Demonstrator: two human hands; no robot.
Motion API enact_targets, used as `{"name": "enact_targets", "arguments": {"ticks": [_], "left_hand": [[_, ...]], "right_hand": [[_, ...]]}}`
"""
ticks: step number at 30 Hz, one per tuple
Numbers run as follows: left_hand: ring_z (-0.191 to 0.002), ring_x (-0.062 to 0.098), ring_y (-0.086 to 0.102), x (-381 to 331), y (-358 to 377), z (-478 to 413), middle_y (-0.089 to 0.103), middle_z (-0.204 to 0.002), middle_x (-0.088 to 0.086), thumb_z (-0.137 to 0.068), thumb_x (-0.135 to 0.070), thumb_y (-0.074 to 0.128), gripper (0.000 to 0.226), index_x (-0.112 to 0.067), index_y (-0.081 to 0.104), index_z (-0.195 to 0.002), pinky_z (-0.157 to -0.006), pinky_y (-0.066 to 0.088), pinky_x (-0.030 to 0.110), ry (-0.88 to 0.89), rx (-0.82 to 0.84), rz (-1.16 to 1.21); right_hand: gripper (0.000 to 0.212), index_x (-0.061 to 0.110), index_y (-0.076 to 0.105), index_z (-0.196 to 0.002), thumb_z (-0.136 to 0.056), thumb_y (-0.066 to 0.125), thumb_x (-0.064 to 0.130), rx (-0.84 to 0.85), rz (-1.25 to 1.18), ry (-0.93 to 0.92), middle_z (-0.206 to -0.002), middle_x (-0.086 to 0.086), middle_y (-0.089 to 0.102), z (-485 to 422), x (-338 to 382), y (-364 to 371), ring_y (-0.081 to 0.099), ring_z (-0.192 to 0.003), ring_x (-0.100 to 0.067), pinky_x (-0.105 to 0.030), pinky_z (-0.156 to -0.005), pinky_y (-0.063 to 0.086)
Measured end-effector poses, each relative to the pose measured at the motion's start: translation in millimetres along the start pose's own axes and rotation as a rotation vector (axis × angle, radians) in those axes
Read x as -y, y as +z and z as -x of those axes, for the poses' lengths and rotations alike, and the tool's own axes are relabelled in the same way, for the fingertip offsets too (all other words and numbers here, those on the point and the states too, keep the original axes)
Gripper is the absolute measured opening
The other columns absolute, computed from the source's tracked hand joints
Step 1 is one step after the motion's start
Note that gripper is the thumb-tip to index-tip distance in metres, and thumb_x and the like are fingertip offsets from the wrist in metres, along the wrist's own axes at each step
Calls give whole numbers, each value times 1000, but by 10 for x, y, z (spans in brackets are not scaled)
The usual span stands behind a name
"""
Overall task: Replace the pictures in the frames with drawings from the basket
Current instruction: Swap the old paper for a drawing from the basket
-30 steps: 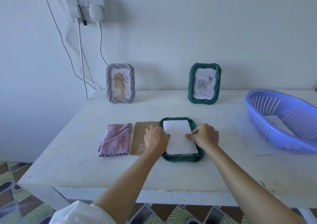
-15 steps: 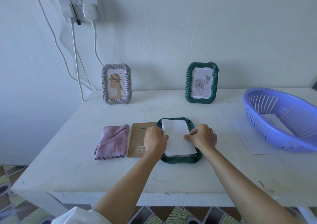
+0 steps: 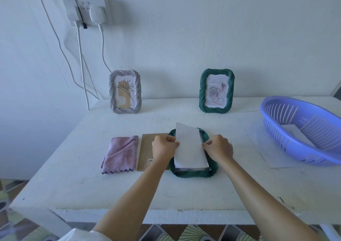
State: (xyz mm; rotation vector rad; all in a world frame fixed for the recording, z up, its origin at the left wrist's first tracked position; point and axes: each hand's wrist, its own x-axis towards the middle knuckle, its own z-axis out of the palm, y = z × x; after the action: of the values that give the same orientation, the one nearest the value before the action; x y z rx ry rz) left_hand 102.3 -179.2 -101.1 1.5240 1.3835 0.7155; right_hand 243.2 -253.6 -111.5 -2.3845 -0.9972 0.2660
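A dark green rope-edged frame (image 3: 191,174) lies face down in the middle of the white table (image 3: 129,189). Over it is a white sheet of paper (image 3: 189,148), blank side up, its far end raised off the frame. My left hand (image 3: 163,147) pinches the sheet's left edge and my right hand (image 3: 218,146) pinches its right edge. A brown backing board (image 3: 145,148) lies just left of the frame, partly under my left hand. A blue-violet basket (image 3: 302,130) at the right holds white paper (image 3: 295,132).
Two frames stand against the wall: a grey one (image 3: 125,91) with a plant picture and a green one (image 3: 216,91) with a rose drawing. A folded pink cloth (image 3: 120,154) lies left of the board. A white sheet (image 3: 265,148) lies under the basket. Cables hang from a wall socket (image 3: 86,10).
The far end of the white sheet has lifted off the frame and its sides have bowed inward between my fingers. Both hands stay at its edges.
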Motion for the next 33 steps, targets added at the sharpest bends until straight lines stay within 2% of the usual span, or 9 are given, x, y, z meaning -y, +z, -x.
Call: {"name": "enact_targets", "arguments": {"ticks": [3, 8, 12, 17, 20, 23, 27, 30, 33], "left_hand": [[-80, 20, 58, -34, -73, -49, 65, -93, 7, -83, -8, 66, 19, -4, 68, -102, -72, 47, 25, -36, 34, 65], [-74, 26, 62, -127, -204, -132, 66, -83, 11, -85, 0, 63, 21, 5, 65, -104, -79, 55, 38, -106, 106, 281], [-71, 21, 64, -254, -218, -129, 67, -85, 11, -84, 3, 63, 14, 5, 64, -98, -68, 55, 28, -154, 207, 429], [-76, 24, 65, -497, 123, 21, 65, -100, 18, -83, 6, 63, 25, 10, 61, -107, -80, 52, 30, -159, 348, 449], [-76, 26, 63, -630, 498, 159, 65, -98, 20, -82, 8, 62, 24, 12, 61, -106, -71, 56, 27, -147, 427, 435], [-59, 16, 57, -729, 913, 325, 62, -75, 12, -81, 9, 63, 15, 10, 62, -97, -57, 56, 19, -152, 463, 390], [-60, 18, 55, -783, 1476, 412, 59, -75, 12, -81, 14, 60, 8, 11, 61, -88, -84, 53, 34, -182, 463, 395], [-61, 20, 55, -789, 1786, 391, 59, -75, 12, -80, 16, 60, 19, 16, 62, -98, -82, 51, 34, -195, 391, 389], [-59, 19, 55, -780, 1962, 390, 60, -81, 15, -78, 15, 61, 10, 7, 65, -75, -56, 56, 20, -190, 329, 363]], "right_hand": [[30, 14, 48, -51, -80, 55, 13, 12, 13, 10, -50, -3, 47, -1, -11, 0, 44, -56, -28, -29, -59, 31], [42, 18, 25, -46, -76, 52, 9, 9, -45, 29, -45, 1, 27, -13, 0, -15, 26, -47, -19, -29, -51, 20], [34, 15, 30, -51, -76, 53, 10, -33, -239, 74, -54, -3, 32, -95, -92, -131, 28, -58, -20, -29, -54, 20], [22, 4, 38, -61, -75, 54, 10, -237, -297, 78, -59, -6, 40, -153, -360, -725, 36, -62, -19, -28, -56, 27], [17, 13, 71, -93, -80, 60, 15, -341, -159, 87, -90, -6, 66, -160, -625, -1251, 59, -88, -26, -31, -78, 42], [40, 24, 61, -118, -79, 67, 28, -177, 71, 124, -123, 1, 61, -265, -970, -1659, 54, -117, -23, -34, -97, 39], [62, 23, 49, -133, -75, 73, 24, 104, 69, -4, -135, 2, 54, -378, -1257, -1842, 51, -122, -19, -33, -103, 40], [59, 27, 48, -133, -78, 69, 20, 173, 105, -139, -114, 0, 63, -433, -1319, -1884, 58, -103, -18, -31, -95, 43], [55, 26, 50, -131, -78, 67, 19, 233, 118, -217, -90, -3, 63, -505, -1335, -1956, 58, -84, -18, -31, -82, 46]]}}
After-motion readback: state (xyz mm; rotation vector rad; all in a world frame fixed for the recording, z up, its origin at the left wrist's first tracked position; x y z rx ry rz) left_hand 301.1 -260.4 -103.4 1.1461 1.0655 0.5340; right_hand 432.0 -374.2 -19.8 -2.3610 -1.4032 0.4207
